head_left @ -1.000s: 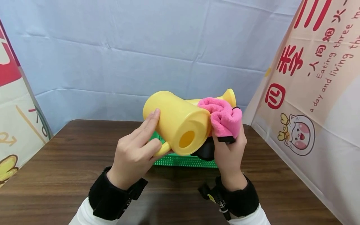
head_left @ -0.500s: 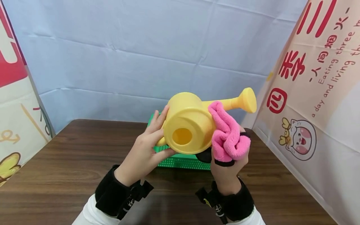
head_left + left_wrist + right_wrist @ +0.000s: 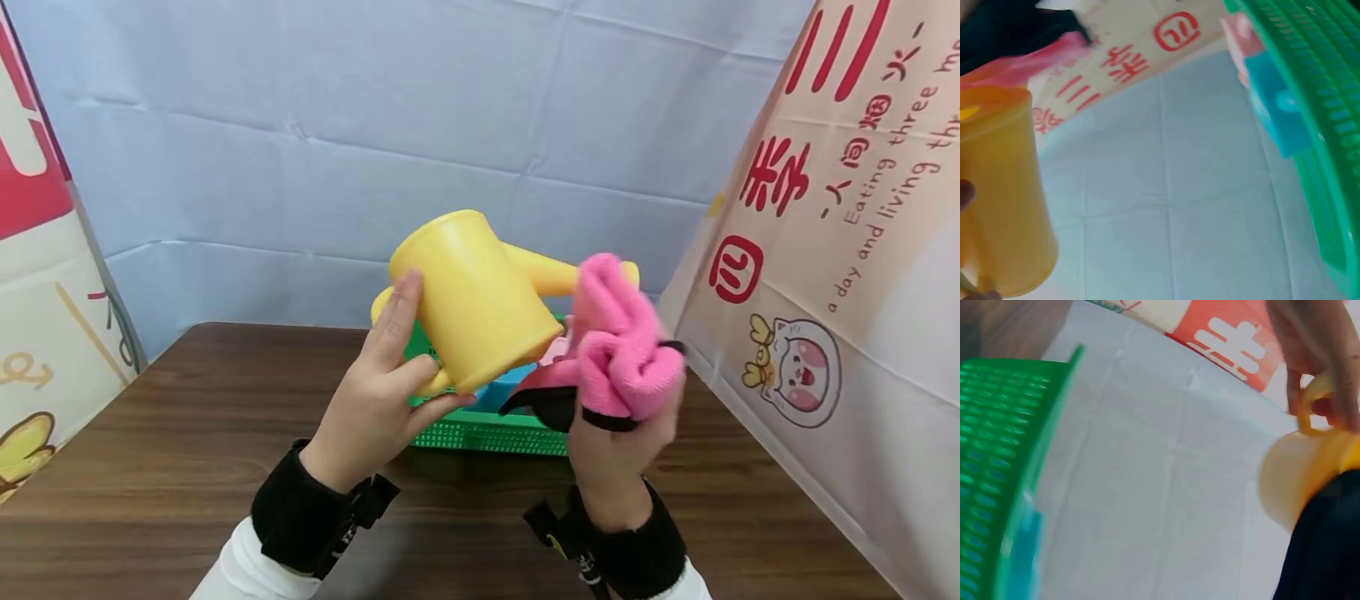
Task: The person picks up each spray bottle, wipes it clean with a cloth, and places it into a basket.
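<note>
My left hand [image 3: 375, 387] grips the handle of a yellow watering can [image 3: 480, 304], its fingers lying along the can's side. The can is raised and tilted, with the side wall facing the head camera. Its opening is hidden there, though part of that end shows in the left wrist view. The spout points right and runs behind a bunched pink cloth [image 3: 630, 358] with black edging, held in my right hand [image 3: 626, 458]. Whether cloth and spout touch, I cannot tell. The right hand's fingers are mostly covered by the cloth.
Behind and below the hands, a green plastic basket [image 3: 487, 435] stands on the brown wooden table [image 3: 187, 433]. Inside are a blue item [image 3: 504, 387] and a pale pink item [image 3: 555, 350]. A light blue curtain [image 3: 300, 167] hangs at the back, with printed cloths on both sides.
The watering can has turned in the left hand: its opening faced the head camera before and is now hidden. The pink cloth has shifted right, from beside the can's body to in front of the spout.
</note>
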`<state>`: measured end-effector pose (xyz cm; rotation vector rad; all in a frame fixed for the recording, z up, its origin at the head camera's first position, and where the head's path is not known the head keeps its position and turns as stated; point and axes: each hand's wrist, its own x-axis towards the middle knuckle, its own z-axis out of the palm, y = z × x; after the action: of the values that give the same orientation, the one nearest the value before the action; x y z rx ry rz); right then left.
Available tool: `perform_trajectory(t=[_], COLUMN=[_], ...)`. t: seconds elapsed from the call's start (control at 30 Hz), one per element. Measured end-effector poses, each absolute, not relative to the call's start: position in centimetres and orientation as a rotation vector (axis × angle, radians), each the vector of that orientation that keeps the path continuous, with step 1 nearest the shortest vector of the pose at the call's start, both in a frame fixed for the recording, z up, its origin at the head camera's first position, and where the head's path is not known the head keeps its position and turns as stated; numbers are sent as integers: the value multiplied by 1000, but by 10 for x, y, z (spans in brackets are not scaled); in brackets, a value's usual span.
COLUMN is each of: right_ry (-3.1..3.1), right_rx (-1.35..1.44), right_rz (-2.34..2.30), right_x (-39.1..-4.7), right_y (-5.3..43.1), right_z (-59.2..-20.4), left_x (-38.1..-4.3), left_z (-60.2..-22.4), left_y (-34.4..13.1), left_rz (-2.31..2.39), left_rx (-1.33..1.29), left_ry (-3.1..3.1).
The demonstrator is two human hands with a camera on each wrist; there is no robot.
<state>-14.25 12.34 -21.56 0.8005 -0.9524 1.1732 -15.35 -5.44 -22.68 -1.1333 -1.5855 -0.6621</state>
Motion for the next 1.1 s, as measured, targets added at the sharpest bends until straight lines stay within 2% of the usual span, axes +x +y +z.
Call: perform_trajectory(t=[0.17, 0.3, 0.4, 0.5, 0.67, 0.8, 0.87, 1.1], right_ry=[-1277, -1798, -1944, -1901, -1804, -1922, -2046, -2337], right_rx=[488, 478, 565, 772, 1168, 1176, 1089, 796], right_rz=[1007, 960, 1061, 1102, 881, 726, 807, 1519], right_x=[-144, -142, -138, -132, -123, -128, -135, -162], right_y=[144, 162, 168, 167, 151, 146, 153, 185], right_z=[-219, -221, -219, -216, -211, -210, -210, -220], left_x=[-157, -155, -156, -161, -169, -172, -173, -168], left_z=[-232, -233, -234, -237, -247, -252, -253, -258], left_y=[-48, -42, -40, -40, -41, -40, -38, -29], left_rz=[-360, -199, -172, -204, -289, -282, -240, -139], left_rx=[-1106, -1124, -1151, -1181, -1213, -1221, -1228, -1287], left_ry=[-1540, -1544, -1591, -1619, -1673, -1681, -1676, -1748])
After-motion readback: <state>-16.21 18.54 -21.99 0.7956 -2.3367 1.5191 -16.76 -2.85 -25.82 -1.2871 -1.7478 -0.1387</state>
